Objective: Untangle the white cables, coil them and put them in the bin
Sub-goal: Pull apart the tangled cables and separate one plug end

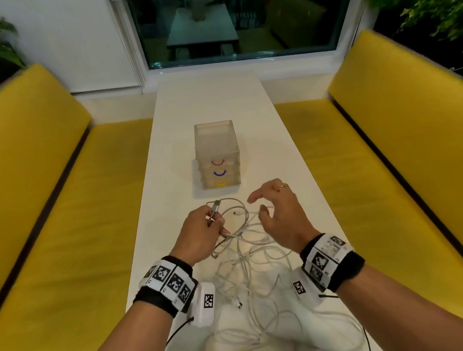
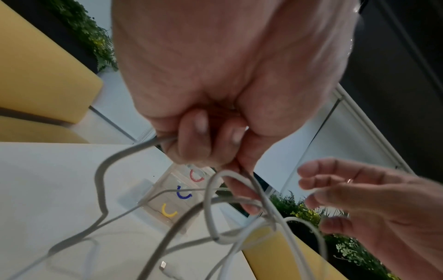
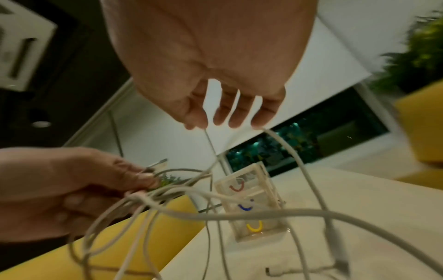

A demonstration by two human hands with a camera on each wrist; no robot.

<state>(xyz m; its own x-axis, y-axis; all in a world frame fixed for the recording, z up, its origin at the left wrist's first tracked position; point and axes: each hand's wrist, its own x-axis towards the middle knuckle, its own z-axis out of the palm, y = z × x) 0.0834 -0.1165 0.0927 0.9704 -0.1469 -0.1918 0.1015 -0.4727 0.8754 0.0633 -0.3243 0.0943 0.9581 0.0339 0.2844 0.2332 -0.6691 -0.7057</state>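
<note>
Table: long white top (image 1: 211, 100) running away between two yellow benches (image 1: 38, 172); dark window at the far end.
Bin: translucent drawer unit (image 1: 217, 154) with red, blue and yellow handles, standing mid-table just beyond the hands; top looks open, nothing visible in it.
Cables: white cables (image 1: 251, 262) in one loose tangle, part lifted between the hands, the rest trailing back over the near table edge; a loose plug end (image 1: 239, 305) lies near the left wrist. Nothing coiled, nothing in the bin.
Step, as judged: untangling, early. One end has been singled out; the strands are crossed and looped over each other.
Left hand: left hand (image 1: 201, 230) clenched round several strands, thumb and curled fingers (image 2: 191, 144) pinching them; a metal connector (image 1: 215, 207) sticks up out of the fist. Loops hang down from this grip.
Right hand: right hand (image 1: 278, 213) released, fingers (image 3: 239, 111) spread and only slightly bent, gripping nothing. Two strands seem to brush the fingertips in the right wrist view; true contact or merely passing behind, cannot tell.
Next move, as judged: right hand picks one strand near the left fist and draws it clear through the loops while the left keeps the connector end anchored. Pull slowly; a hard tug would likely cinch the crossings.
</note>
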